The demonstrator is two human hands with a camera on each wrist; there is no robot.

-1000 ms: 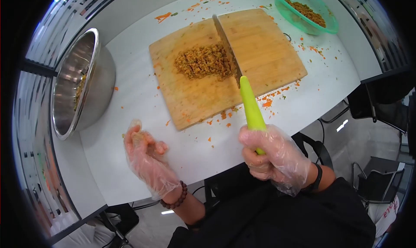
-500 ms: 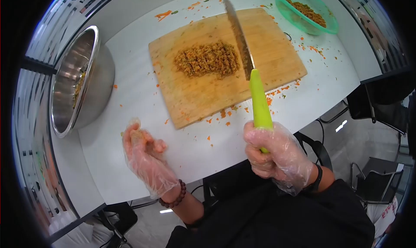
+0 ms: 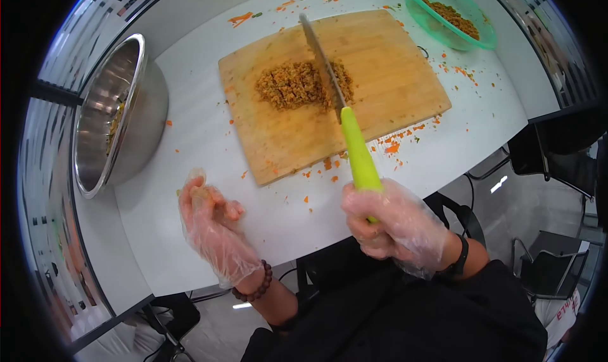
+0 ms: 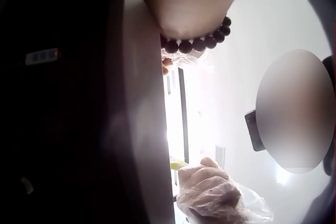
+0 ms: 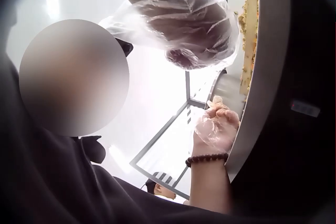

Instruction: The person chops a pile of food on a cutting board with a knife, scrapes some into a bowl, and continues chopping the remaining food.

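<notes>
right hand [image 3: 386, 226] in a clear plastic glove, fingers wrapped tight round the lime-green handle of a knife [image 3: 347, 131], a dark band at the wrist

blade angled away from the body, edge down in the right part of the chopped pile [image 3: 294, 83], tip reaching toward the far edge of the cutting board [image 3: 399, 77]

chopped pile of fine orange and green bits, heaped near the middle of the wooden cutting board, a little to its left half

cutting board lying skewed on the white table [image 3: 190, 153]

left hand [image 3: 212, 226], also gloved, resting on the table close to its near edge, fingers loosely bent and gripping nothing, apart from the board's near corner; brown bead bracelet [image 3: 253, 289] round the wrist

steel bowl [image 3: 142, 121] at the left of the table, well apart from the board, a little chopped matter visible inside

translucent green bowl [image 3: 419, 17] at the far right, just past the board's far corner, holding more of the same mince

orange scraps [image 3: 389, 148] strewn over the table along the board's near edge and near the green bowl

wrist views mostly dark table edge and glare; gloved hands visible there from below, nothing more to tell
</notes>
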